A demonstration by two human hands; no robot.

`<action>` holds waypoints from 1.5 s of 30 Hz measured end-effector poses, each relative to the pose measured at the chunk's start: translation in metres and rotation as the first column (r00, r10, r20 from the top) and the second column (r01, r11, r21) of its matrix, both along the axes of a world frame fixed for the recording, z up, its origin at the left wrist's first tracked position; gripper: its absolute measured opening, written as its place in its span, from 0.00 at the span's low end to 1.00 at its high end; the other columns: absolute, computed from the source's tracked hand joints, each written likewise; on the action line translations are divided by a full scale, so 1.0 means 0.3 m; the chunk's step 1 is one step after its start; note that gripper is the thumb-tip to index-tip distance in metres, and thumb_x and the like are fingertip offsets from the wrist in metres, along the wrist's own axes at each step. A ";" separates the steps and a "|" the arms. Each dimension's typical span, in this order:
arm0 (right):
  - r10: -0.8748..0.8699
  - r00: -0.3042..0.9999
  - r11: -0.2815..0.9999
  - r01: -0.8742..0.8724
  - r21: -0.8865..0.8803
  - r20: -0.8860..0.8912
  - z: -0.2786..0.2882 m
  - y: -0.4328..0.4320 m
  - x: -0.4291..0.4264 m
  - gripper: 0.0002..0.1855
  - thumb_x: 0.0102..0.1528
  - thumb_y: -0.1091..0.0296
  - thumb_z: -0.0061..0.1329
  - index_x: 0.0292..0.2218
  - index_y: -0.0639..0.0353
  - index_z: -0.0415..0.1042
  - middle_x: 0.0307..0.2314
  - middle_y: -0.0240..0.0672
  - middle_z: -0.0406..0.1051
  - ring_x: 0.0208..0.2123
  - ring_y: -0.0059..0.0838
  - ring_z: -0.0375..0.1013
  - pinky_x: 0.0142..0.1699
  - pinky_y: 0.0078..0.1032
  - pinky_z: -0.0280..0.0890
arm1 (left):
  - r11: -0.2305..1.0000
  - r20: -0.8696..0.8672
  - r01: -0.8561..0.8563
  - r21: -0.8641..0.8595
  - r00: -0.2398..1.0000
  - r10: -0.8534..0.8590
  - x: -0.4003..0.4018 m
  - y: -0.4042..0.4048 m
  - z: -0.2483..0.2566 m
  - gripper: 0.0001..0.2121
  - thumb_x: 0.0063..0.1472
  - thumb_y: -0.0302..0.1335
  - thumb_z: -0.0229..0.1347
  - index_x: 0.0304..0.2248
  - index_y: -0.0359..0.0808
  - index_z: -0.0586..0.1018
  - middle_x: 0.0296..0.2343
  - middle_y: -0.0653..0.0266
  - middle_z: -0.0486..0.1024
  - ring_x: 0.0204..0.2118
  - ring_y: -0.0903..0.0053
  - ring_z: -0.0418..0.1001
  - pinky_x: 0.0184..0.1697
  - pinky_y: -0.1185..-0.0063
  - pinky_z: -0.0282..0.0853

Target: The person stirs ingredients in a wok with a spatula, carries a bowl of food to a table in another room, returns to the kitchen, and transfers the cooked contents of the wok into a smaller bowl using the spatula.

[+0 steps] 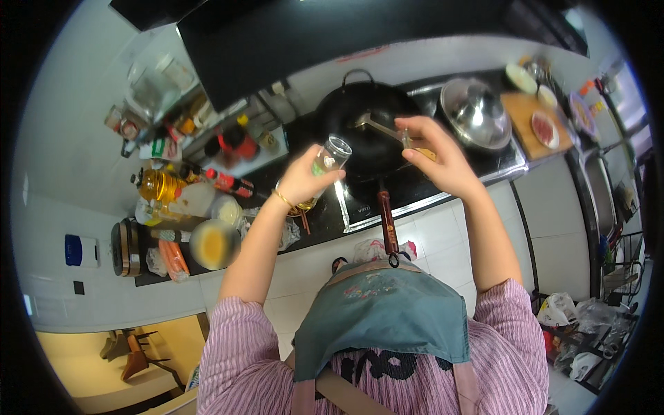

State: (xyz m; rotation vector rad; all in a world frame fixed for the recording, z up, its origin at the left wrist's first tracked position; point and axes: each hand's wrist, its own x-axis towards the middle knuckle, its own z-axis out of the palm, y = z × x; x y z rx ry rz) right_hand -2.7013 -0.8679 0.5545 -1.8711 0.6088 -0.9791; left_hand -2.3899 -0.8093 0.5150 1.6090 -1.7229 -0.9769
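Observation:
My left hand (302, 179) grips a clear glass jar (337, 148), its uncovered mouth tilted up toward the wok. A small clear piece (406, 139), perhaps the jar's lid, sits between the thumb and fingers of my right hand (441, 155). Both hands are above the near side of a black wok (337, 116) on the gas stove (363, 210). Inside the wok lies a metal ladle or spatula (381, 127), its handle end partly hidden by my right hand. The wok's brown handle (387, 220) points toward my apron. I cannot make out the jar's contents.
A shiny metal dome lid (477, 114) stands right of the wok, beside a wooden cutting board (519, 124) with a plate of red meat (543, 129). Left are an oil jug (158, 184), a red-labelled bottle (231, 182), a bowl of yellow liquid (213, 245) and carrots (174, 259).

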 end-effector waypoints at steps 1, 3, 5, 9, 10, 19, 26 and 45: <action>-0.022 0.999 0.999 0.021 0.038 0.032 -0.016 0.002 -0.019 0.24 0.57 0.74 0.50 0.55 0.58 0.65 0.48 0.35 0.64 0.50 0.28 0.67 0.55 0.27 0.64 | 1.000 0.023 -0.009 0.018 1.000 0.009 0.000 -0.014 0.005 0.18 0.55 0.34 0.65 0.40 0.36 0.72 0.33 0.71 0.73 0.36 0.85 0.68 0.44 0.81 0.65; -0.080 0.995 0.994 0.076 0.076 0.060 -0.044 0.006 -0.058 0.25 0.57 0.73 0.50 0.56 0.59 0.64 0.50 0.34 0.64 0.51 0.26 0.66 0.55 0.25 0.63 | 1.000 0.110 -0.008 0.010 0.994 0.007 -0.002 -0.040 0.014 0.19 0.55 0.35 0.65 0.40 0.36 0.72 0.33 0.70 0.74 0.36 0.83 0.69 0.44 0.80 0.66; -0.122 0.985 0.987 0.108 0.120 0.123 -0.067 0.008 -0.088 0.25 0.57 0.73 0.50 0.56 0.59 0.64 0.50 0.34 0.64 0.50 0.26 0.66 0.55 0.24 0.63 | 1.000 0.166 -0.016 0.013 0.986 0.013 -0.007 -0.065 0.017 0.20 0.54 0.37 0.65 0.40 0.36 0.72 0.33 0.68 0.74 0.36 0.81 0.69 0.45 0.79 0.66; -0.186 0.968 0.973 0.158 0.168 0.166 -0.099 0.009 -0.133 0.25 0.58 0.72 0.50 0.56 0.60 0.64 0.51 0.35 0.64 0.51 0.26 0.67 0.54 0.23 0.63 | 0.999 0.229 -0.027 0.029 0.973 0.019 -0.011 -0.112 0.007 0.20 0.54 0.38 0.65 0.39 0.36 0.72 0.32 0.67 0.74 0.36 0.80 0.70 0.44 0.79 0.66; -0.194 0.965 0.972 0.165 0.171 0.174 -0.106 0.011 -0.140 0.25 0.58 0.72 0.50 0.56 0.60 0.64 0.51 0.36 0.64 0.51 0.27 0.67 0.55 0.23 0.63 | 0.999 0.228 -0.029 0.028 0.973 0.022 -0.010 -0.121 0.002 0.20 0.54 0.38 0.65 0.39 0.36 0.72 0.32 0.67 0.74 0.36 0.80 0.70 0.44 0.79 0.66; -0.215 0.959 0.961 0.174 0.214 0.187 -0.133 0.007 -0.195 0.25 0.58 0.74 0.49 0.56 0.62 0.63 0.50 0.37 0.64 0.53 0.28 0.67 0.56 0.24 0.63 | 1.000 0.121 -0.030 0.001 0.992 0.030 -0.022 -0.179 -0.022 0.21 0.55 0.38 0.65 0.42 0.35 0.72 0.34 0.68 0.74 0.37 0.82 0.69 0.44 0.80 0.66; -0.205 0.957 0.959 0.154 0.239 0.203 -0.148 -0.005 -0.212 0.24 0.58 0.74 0.49 0.56 0.62 0.63 0.50 0.37 0.64 0.53 0.28 0.67 0.56 0.24 0.63 | 1.000 0.157 -0.029 0.010 0.987 0.028 -0.036 -0.200 -0.002 0.22 0.55 0.38 0.65 0.44 0.34 0.72 0.36 0.66 0.75 0.39 0.82 0.69 0.46 0.80 0.66; -0.193 0.964 0.954 0.142 0.263 0.180 -0.161 -0.027 -0.220 0.24 0.58 0.74 0.48 0.56 0.61 0.64 0.51 0.37 0.64 0.53 0.28 0.67 0.56 0.24 0.63 | 0.999 0.348 -0.045 0.030 0.937 0.032 -0.035 -0.213 -0.025 0.23 0.52 0.42 0.65 0.39 0.37 0.72 0.29 0.63 0.74 0.33 0.76 0.71 0.40 0.77 0.67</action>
